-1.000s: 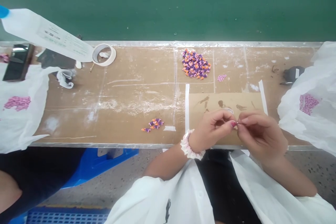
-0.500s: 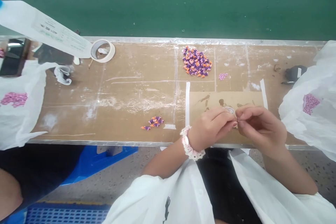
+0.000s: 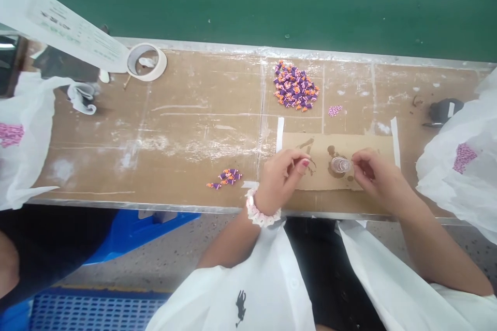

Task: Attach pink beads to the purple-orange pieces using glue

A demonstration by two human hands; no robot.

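My left hand [image 3: 285, 176], with a frilly white-pink band at its wrist, is closed in a pinch over the left part of a taped-down cardboard sheet [image 3: 310, 181]. Whatever sits between its fingertips is too small to name. On the sheet stands a small clear cup [image 3: 340, 165]. Just right of it my right hand [image 3: 375, 178] is closed, thumb and forefinger together by the cup's rim; I cannot make out what they hold. Beyond the sheet lies a pile of purple-and-orange figures [image 3: 295, 87], with a little heap of pink-white bits [image 3: 335, 110] beside it.
Several more figures [image 3: 225, 179] lie left of my left hand. A tape roll [image 3: 146, 62] and a white bottle [image 3: 66, 23] are at the back left. White plastic sheets with pink bits flank the table [image 3: 194, 155]. Another person's leg [image 3: 8, 264] shows at lower left.
My hands were together over the cup and have parted. The left one moved left, the right one slightly right, and the cup is now uncovered. The view has shifted a little.
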